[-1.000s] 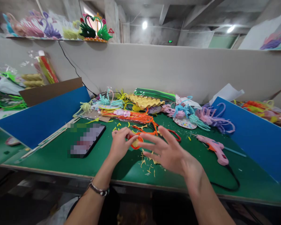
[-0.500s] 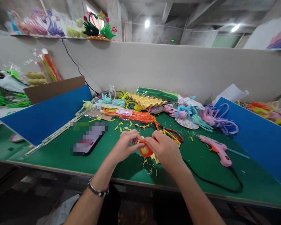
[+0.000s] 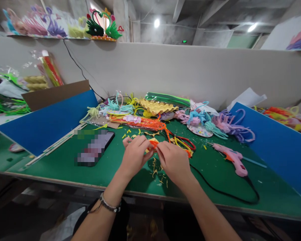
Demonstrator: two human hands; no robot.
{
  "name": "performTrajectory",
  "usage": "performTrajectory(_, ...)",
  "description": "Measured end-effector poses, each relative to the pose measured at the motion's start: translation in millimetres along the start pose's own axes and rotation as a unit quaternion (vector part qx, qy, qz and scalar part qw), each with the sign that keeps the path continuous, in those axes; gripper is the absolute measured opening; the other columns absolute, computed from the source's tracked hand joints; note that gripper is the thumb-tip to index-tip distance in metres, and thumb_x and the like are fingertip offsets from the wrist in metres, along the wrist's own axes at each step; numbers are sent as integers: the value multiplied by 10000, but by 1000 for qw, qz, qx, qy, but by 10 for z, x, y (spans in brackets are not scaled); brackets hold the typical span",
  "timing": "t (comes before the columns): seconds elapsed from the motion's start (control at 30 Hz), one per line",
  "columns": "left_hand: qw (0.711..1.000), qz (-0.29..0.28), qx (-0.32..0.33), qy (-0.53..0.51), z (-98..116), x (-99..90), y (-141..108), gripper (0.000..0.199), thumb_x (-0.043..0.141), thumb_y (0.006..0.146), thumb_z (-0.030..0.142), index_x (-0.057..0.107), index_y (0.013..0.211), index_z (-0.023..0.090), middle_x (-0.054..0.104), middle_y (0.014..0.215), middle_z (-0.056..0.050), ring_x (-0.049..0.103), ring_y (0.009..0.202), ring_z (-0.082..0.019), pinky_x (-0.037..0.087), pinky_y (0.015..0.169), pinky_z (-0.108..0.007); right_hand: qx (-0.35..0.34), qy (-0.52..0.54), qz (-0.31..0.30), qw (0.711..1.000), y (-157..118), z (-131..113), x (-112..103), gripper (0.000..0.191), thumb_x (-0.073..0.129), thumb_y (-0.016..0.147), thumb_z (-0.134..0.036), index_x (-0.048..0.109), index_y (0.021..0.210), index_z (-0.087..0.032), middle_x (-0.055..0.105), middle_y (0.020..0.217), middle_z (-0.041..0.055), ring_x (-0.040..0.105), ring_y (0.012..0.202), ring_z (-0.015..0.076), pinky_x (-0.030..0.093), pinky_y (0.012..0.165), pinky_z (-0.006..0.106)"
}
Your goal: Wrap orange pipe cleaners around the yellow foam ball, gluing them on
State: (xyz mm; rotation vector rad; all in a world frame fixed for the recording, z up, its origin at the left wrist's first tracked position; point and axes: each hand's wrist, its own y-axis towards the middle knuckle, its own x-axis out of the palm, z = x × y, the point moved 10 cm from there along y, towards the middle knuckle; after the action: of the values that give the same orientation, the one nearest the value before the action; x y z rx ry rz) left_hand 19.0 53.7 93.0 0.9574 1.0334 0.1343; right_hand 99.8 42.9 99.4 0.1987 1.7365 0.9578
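Note:
Over the green table [image 3: 65,164], my left hand [image 3: 136,152] pinches the left side of a small orange piece [image 3: 154,144]. Its right side is between the fingers of my right hand [image 3: 174,159]. Much of the piece is hidden by my fingers. Thin yellow scraps [image 3: 155,169] lie on the table below my hands. Behind them are red and yellow fuzzy stems [image 3: 187,144] and a bag of orange stems [image 3: 150,124].
A phone [image 3: 96,149] lies to the left, a pink glue gun [image 3: 234,157] with a black cord to the right. Blue boards [image 3: 50,120] flank the work area. Pastel stem bundles [image 3: 200,117] and a yellow wavy tray [image 3: 158,106] stand at the back.
Both hands have drawn closer around the orange piece and moved up a little. The round orange loop seen below my fingers before is now mostly covered, with its edge showing on top.

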Motion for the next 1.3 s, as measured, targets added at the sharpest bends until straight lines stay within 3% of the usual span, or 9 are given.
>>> performTrajectory(0.1,997,41,37,62,111,-60,-13,178,554,821,186,571,644,192,537,627,22,490,647,-146,174,614,-327,145,204,-89,964,-32,225,259,287,377,867,-231,454,594,-187,467,523,-28,402,466,102,243,464,220)
performTrajectory(0.23,999,17,0,34,-10,-30,17,164,566,804,172,585,643,196,547,625,23,485,653,-146,176,621,-327,176,282,-121,935,-65,269,394,286,348,876,-280,464,630,-192,416,484,-57,386,423,89,275,429,193)
performTrajectory(0.3,998,-31,-46,-24,-167,41,28,127,585,785,174,601,662,202,543,628,33,481,658,-143,183,638,-321,135,244,-112,954,-60,240,354,208,400,868,-284,545,758,-184,503,543,-40,435,455,94,273,447,197)
performTrajectory(0.4,986,-110,-76,-95,-308,164,9,119,600,766,180,595,647,192,521,631,42,471,661,-138,188,651,-308,-31,67,-59,996,-41,19,188,227,394,876,-190,620,857,-188,574,589,-4,457,468,102,220,451,227)
performTrajectory(0.5,978,-141,-98,-118,-390,208,-19,121,613,750,177,583,633,180,486,614,51,464,663,-137,187,659,-301,-165,-73,13,984,-91,-204,76,320,348,886,-114,659,849,-184,543,529,3,417,430,105,195,455,256)
performTrajectory(0.57,977,-145,-103,-119,-396,216,-27,116,613,747,173,582,635,178,476,609,54,462,658,-135,186,658,-298,-179,-83,28,980,-95,-230,58,337,339,896,-114,665,840,-181,539,525,5,411,428,104,201,465,260)
performTrajectory(0.97,995,-89,-14,-46,-212,166,4,120,576,777,151,600,669,197,575,643,32,473,659,-142,201,667,-322,-16,68,-43,997,-68,64,241,307,356,901,-235,630,773,-180,666,694,51,572,574,131,286,505,232)
performTrajectory(1.13,997,-75,5,16,-151,145,6,152,540,807,174,585,664,201,589,650,14,475,675,-156,206,639,-322,68,154,-69,983,-58,155,314,265,381,867,-241,605,736,-190,634,635,20,535,521,125,310,497,226)
performTrajectory(1.3,992,12,44,118,10,7,0,251,478,829,157,546,589,191,563,598,-14,476,661,-167,179,597,-337,159,254,-56,952,-52,258,371,286,360,862,-261,540,656,-179,520,539,-25,472,481,98,349,461,190)
